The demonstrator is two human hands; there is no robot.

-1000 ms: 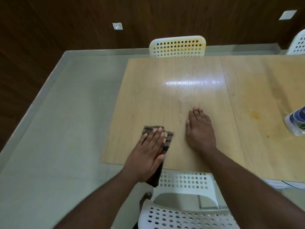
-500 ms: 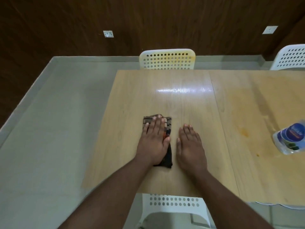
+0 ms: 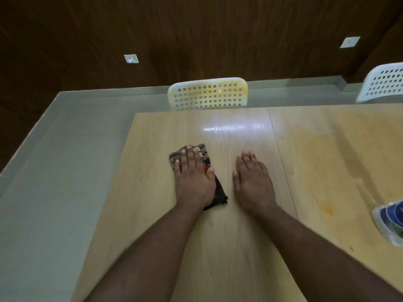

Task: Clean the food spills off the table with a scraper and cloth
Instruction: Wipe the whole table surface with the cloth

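Observation:
My left hand (image 3: 193, 178) lies flat with straight fingers on a dark patterned cloth (image 3: 219, 194), pressing it onto the light wooden table (image 3: 152, 192). The cloth shows around my fingertips and beside my wrist. Just to the right, my right hand (image 3: 253, 182) rests flat on the bare tabletop and holds nothing. An orange-yellow food stain (image 3: 327, 207) marks the right table panel, with a wider faint yellowish smear (image 3: 316, 136) farther back. No scraper is in view.
A plastic bottle with a blue label (image 3: 390, 223) lies at the right edge. A white perforated chair with yellow staining (image 3: 208, 95) stands at the table's far side, another white chair (image 3: 383, 83) at far right. Grey floor lies to the left.
My left hand has pushed the cloth away from the near table edge toward the table's middle. My right hand has stayed flat beside it, and my view has moved forward over the table.

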